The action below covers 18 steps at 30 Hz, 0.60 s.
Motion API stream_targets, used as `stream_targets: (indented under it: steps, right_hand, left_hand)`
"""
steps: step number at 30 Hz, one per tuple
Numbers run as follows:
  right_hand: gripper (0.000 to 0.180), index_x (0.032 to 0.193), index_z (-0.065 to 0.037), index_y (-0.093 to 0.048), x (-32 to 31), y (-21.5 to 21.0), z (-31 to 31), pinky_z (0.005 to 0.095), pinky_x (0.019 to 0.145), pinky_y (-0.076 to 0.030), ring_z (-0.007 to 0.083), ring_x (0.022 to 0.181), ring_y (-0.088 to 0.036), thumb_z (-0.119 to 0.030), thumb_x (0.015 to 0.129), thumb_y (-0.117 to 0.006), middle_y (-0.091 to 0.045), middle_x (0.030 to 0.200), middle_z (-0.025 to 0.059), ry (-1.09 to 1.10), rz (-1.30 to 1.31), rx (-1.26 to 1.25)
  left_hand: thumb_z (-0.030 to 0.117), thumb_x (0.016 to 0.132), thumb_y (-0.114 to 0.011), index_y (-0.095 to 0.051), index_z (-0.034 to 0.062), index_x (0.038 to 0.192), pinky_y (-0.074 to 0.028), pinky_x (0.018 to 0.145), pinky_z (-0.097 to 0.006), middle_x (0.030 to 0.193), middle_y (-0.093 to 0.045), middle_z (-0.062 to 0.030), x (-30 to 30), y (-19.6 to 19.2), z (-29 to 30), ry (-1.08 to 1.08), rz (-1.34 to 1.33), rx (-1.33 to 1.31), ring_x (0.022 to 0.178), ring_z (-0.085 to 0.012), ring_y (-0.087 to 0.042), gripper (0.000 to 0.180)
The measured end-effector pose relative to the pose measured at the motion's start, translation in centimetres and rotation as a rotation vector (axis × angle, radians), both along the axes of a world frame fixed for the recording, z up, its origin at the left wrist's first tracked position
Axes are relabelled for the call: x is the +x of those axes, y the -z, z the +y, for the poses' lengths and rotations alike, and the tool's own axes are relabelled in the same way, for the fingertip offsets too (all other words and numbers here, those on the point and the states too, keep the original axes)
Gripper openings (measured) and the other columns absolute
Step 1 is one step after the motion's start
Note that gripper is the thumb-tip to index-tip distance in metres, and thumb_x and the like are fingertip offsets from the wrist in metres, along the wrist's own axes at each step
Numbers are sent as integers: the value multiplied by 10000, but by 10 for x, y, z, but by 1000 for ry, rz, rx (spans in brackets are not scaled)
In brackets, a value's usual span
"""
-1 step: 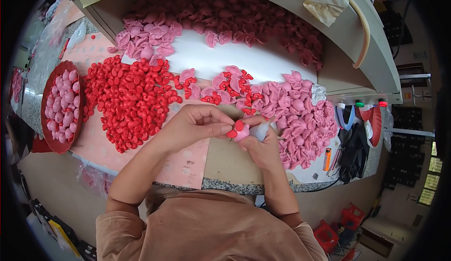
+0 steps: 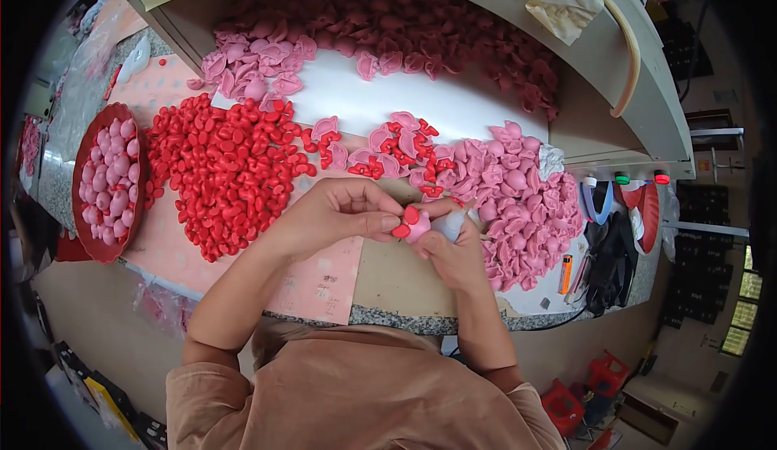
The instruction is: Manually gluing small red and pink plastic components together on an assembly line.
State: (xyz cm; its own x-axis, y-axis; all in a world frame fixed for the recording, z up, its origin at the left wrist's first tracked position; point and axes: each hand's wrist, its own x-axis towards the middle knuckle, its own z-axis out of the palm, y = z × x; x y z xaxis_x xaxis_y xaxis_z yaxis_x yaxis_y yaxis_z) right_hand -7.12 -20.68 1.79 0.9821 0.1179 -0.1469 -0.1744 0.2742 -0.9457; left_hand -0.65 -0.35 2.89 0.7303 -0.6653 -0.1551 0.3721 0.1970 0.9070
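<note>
Pink shell w/ red piece [image 2: 411, 225] pinched by left hand [image 2: 340, 217], small white bottle [image 2: 450, 225] gripped by right hand [image 2: 458, 254], hands together over desk [image 2: 388, 276], red pieces heap [image 2: 227, 167] nr left.

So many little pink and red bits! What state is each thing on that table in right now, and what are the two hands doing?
left hand: pinching a small red piece against a pink piece
right hand: gripping the pink piece and a whitish tube
red pieces: loose heap on the table
pink pieces: loose heap by the right hand
red bowl: filled with pink pieces
orange lighter: lying flat
</note>
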Motion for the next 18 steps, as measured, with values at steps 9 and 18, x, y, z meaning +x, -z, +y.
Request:
stream_targets:
  steps: [9,18]
  right_hand:
    - [344,1122,10,-527,5,-9,-2,213,514,-382,84,604,-481,-147,835,-630,-555,845,36,-98,132,57]
    - [322,1093,-8,-529,0,-2,-1,233,564,-425,101,672,-521,-160,833,-640,-566,877,45,-152,88,106]
  left_hand:
    - [16,831,-604,-577,9,985,-530,794,-286,952,-623,-52,5,-2,0,103,391,-60,875,-126,-615,156]
    - [66,837,-620,-577,9,966,-527,773,-264,934,-631,-54,2,11,3,189,177,-74,885,-113,-611,148]
